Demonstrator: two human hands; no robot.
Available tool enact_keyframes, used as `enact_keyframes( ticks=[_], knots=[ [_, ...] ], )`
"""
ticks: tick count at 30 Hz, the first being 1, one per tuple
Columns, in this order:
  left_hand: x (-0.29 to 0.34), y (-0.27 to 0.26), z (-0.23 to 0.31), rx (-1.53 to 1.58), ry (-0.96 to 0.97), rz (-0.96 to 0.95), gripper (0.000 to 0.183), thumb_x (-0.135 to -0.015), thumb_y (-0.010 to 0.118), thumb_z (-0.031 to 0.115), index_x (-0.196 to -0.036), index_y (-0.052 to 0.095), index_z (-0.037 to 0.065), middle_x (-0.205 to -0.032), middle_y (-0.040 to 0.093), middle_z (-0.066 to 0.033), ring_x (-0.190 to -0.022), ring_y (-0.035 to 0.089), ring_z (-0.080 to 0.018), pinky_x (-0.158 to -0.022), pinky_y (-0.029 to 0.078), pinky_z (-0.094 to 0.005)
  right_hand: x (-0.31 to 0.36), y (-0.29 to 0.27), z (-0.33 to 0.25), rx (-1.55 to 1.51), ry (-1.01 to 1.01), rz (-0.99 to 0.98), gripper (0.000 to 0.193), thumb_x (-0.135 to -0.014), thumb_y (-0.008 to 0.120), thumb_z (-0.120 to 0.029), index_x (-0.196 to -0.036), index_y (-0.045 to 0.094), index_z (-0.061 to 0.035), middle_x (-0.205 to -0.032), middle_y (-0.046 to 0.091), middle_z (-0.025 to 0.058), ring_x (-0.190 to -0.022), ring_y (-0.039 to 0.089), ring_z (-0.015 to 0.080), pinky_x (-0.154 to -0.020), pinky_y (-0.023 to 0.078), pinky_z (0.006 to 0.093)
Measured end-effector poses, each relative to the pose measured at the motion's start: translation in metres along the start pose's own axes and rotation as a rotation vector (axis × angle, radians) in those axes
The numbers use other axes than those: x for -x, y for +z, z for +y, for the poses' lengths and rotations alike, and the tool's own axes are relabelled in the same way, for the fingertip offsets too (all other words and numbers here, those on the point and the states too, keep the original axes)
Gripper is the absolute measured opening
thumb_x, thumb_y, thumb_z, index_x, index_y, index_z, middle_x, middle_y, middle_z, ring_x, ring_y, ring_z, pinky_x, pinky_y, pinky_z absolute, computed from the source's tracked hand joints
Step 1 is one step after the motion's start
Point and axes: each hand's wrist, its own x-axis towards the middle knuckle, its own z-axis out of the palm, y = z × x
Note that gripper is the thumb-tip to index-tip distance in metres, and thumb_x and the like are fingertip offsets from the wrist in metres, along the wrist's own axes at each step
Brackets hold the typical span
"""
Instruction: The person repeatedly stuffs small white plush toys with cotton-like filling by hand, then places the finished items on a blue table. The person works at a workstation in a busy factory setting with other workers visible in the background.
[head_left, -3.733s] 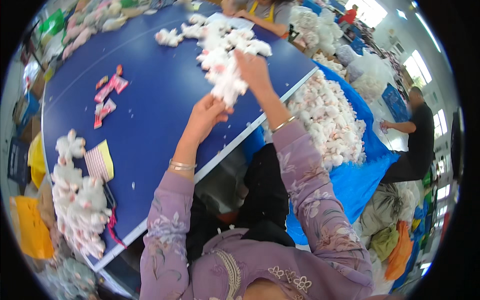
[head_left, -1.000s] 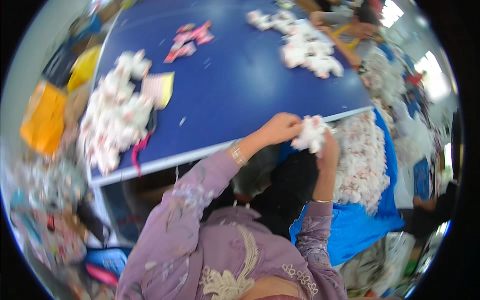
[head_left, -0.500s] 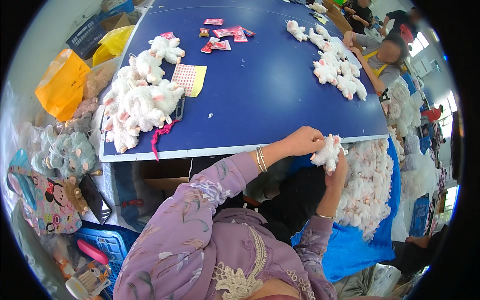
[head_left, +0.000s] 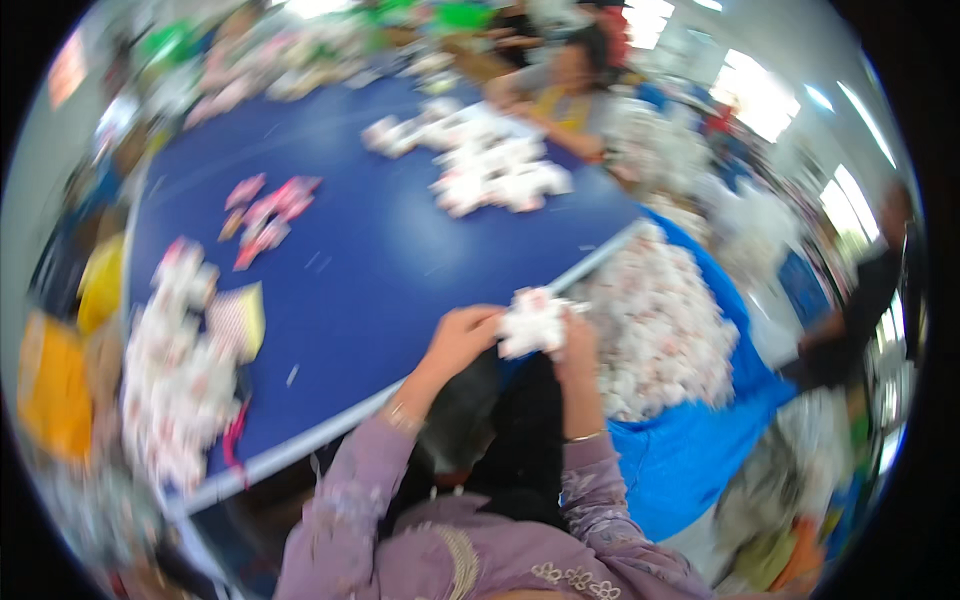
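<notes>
Just beyond the table's near edge, a small white plush toy [head_left: 530, 322] with pink parts is held up in front of me. My left hand [head_left: 472, 332] is closed at its left side. My right hand [head_left: 577, 350] grips it from the right, fingers curled and partly hidden behind it. Motion blur hides the toy's details. Right of my hands lies a large heap of similar white plush toys [head_left: 655, 330], on a blue plastic sheet [head_left: 690, 465].
On the blue table [head_left: 350, 290], a pile of white plush toys [head_left: 185, 385] lies left, beside a printed sheet [head_left: 240, 318]. Red-pink packets [head_left: 270, 215] sit farther back. More white plush toys [head_left: 490, 165] lie before a person [head_left: 565, 105] at the far side.
My view has swung to the right, so the table and piles appear shifted left and tilted. The plush toy is still between my hands.
</notes>
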Motion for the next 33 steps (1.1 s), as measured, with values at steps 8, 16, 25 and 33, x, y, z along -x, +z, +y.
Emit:
enact_keyframes(
  ticks=[8, 16, 25, 33],
  knots=[
    [-0.007, 0.022, 0.015, 0.245, -0.082, 0.108, 0.019, -0.093, 0.059, 0.010, -0.103, 0.069, -0.002, -0.060, 0.053, 0.0024, -0.049, 0.042, -0.0034, -0.045, 0.032, -0.0194, -0.029, -0.024, -0.020, -1.481, 0.729, 0.234, 0.028, -0.096, 0.057, -0.023, -0.106, 0.063, 0.0027, -0.096, 0.064, 0.0038, -0.084, 0.059, 0.0104, -0.073, 0.047, 0.0265],
    [-0.010, 0.047, 0.037, 0.357, -0.042, 0.063, 0.022, -0.095, 0.057, 0.013, -0.111, 0.062, -0.001, -0.063, 0.049, 0.0026, -0.050, 0.038, -0.0040, -0.047, 0.029, -0.0197, -0.040, -0.070, -0.023, -1.566, 0.623, 0.271, 0.029, -0.098, 0.055, -0.022, -0.112, 0.058, 0.0030, -0.102, 0.064, 0.0066, -0.090, 0.061, 0.0117, -0.078, 0.048, 0.0269],
    [0.007, 0.094, 0.020, 0.439, -0.287, -0.121, 0.020, -0.098, 0.055, 0.021, -0.101, 0.063, 0.003, -0.083, 0.066, -0.0051, -0.064, 0.056, -0.0092, -0.057, 0.044, -0.0221, -0.029, -0.080, -0.015, -1.517, 0.605, 0.377, 0.028, -0.098, 0.055, -0.024, -0.109, 0.059, 0.0015, -0.098, 0.063, 0.0030, -0.086, 0.057, 0.0078, -0.073, 0.047, 0.0250],
    [-0.010, 0.079, 0.031, 0.016, -0.208, -0.271, 0.026, -0.097, 0.055, 0.019, -0.076, 0.057, 0.005, -0.061, 0.050, -0.0002, -0.051, 0.041, -0.0064, -0.047, 0.031, -0.0224, -0.006, -0.103, 0.007, -1.364, 0.626, 0.394, 0.027, -0.095, 0.056, -0.024, -0.101, 0.062, 0.0015, -0.089, 0.063, 0.0005, -0.080, 0.056, 0.0074, -0.070, 0.046, 0.0269]
  ],
)
